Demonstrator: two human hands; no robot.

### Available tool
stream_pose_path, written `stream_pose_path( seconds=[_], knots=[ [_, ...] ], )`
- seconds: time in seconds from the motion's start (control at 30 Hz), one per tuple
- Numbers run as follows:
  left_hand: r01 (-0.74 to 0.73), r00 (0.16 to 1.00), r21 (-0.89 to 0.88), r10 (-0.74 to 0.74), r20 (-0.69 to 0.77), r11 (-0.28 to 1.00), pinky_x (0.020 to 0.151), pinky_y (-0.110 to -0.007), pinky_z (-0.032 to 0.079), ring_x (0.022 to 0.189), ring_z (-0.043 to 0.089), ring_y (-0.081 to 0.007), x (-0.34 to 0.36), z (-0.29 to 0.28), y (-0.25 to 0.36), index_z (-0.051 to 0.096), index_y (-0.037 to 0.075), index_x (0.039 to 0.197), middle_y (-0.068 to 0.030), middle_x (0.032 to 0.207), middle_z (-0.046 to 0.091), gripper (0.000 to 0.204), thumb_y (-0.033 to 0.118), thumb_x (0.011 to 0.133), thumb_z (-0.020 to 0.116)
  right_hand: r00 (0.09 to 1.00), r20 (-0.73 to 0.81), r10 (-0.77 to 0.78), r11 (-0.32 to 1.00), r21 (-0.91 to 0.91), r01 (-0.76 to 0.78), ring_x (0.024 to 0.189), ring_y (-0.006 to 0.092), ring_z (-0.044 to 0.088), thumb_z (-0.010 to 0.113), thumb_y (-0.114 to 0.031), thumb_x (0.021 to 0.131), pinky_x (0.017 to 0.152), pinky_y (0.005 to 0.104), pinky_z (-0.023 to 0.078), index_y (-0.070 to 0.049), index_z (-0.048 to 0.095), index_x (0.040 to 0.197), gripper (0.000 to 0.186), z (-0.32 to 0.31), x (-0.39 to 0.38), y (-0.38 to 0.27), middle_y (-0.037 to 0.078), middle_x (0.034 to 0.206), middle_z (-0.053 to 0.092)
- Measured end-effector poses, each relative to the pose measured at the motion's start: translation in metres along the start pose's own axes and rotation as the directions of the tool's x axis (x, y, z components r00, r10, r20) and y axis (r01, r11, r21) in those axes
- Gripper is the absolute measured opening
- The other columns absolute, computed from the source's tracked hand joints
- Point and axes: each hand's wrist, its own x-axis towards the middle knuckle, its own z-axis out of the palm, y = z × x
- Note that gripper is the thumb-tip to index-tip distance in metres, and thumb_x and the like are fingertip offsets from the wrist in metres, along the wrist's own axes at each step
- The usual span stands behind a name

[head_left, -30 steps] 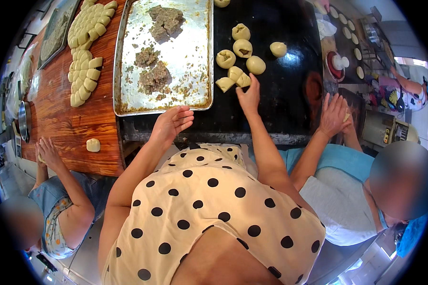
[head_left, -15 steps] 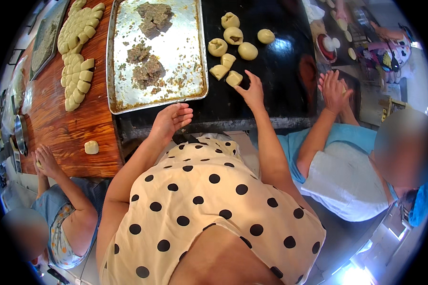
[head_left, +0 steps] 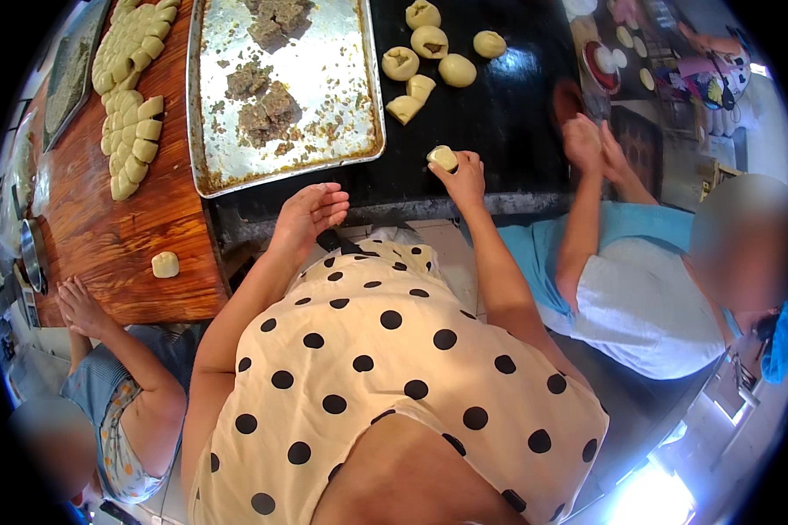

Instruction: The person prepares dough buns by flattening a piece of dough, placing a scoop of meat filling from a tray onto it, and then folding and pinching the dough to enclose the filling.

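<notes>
Tray left of held dough, 5 balls beyond.

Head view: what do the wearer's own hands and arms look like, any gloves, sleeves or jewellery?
The left hand and right hand are both bare: no gloves, and no rings, watch or bracelet that I can make out. No sleeves cover the forearms. Between the arms shows a cream garment with round black polka dots.
</notes>
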Motion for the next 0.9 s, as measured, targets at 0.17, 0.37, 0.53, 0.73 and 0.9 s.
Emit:
stream_pose_path(
  seconds=[0.17,0.37,0.53,0.73,0.9],
  knots=[
    [0.026,1.000,0.001,-0.026,0.017,1.000,0.092,-0.033,0.052,0.098,0.064,-0.0204,0.004,-0.001,-0.003,0.058,-0.001,0.115,-0.0122,0.107,0.064,0.032,0.024,0.097,0.054,0.967,-0.161,0.198,0.901,0.419,-0.115,0.131,0.0378,0.041,0.050,-0.052,0.094,0.111,0.0426,0.031,-0.001,0.053,0.133,0.064,-0.003,0.027,-0.006,0.024,0.141,0.045],
    [-0.015,1.000,0.027,0.014,0.015,1.000,0.091,-0.033,0.052,0.097,0.064,-0.0199,0.002,0.007,0.003,0.058,-0.001,0.115,-0.0120,0.106,0.064,0.032,0.026,0.097,0.055,0.931,-0.363,0.027,0.999,-0.010,-0.033,0.144,0.0369,0.024,0.034,-0.044,0.102,0.119,0.0455,0.014,-0.004,0.041,0.144,0.059,0.056,0.046,-0.015,0.023,0.153,0.030],
    [0.011,0.997,0.000,-0.011,-0.073,1.000,0.091,-0.033,0.052,0.097,0.063,-0.0199,0.004,-0.005,-0.011,0.058,-0.001,0.116,-0.0118,0.106,0.064,0.033,0.026,0.098,0.053,0.921,-0.366,-0.135,0.970,-0.237,0.048,0.143,0.0411,0.023,0.043,-0.048,0.097,0.117,0.0512,0.013,-0.006,0.040,0.145,0.064,0.065,0.039,-0.037,0.024,0.153,0.030],
    [0.043,0.999,-0.042,-0.043,-0.016,0.998,0.092,-0.033,0.052,0.097,0.063,-0.0199,0.001,0.001,-0.009,0.058,-0.001,0.116,-0.0118,0.106,0.064,0.031,0.024,0.099,0.051,0.960,-0.276,-0.046,0.999,-0.023,0.042,0.145,0.0372,0.020,0.034,-0.047,0.101,0.118,0.0482,0.012,-0.005,0.035,0.148,0.063,0.067,0.056,-0.017,0.023,0.154,0.028],
    [-0.011,0.993,-0.037,0.007,-0.114,0.999,0.093,-0.034,0.051,0.099,0.063,-0.0210,0.000,-0.014,-0.006,0.058,-0.001,0.116,-0.0127,0.107,0.064,0.032,0.024,0.098,0.053,0.947,-0.270,0.177,0.944,0.318,-0.086,0.146,0.0376,0.018,0.031,-0.045,0.103,0.119,0.0439,0.011,0.001,0.032,0.148,0.065,0.030,0.066,-0.001,0.024,0.155,0.026]
  ],
)
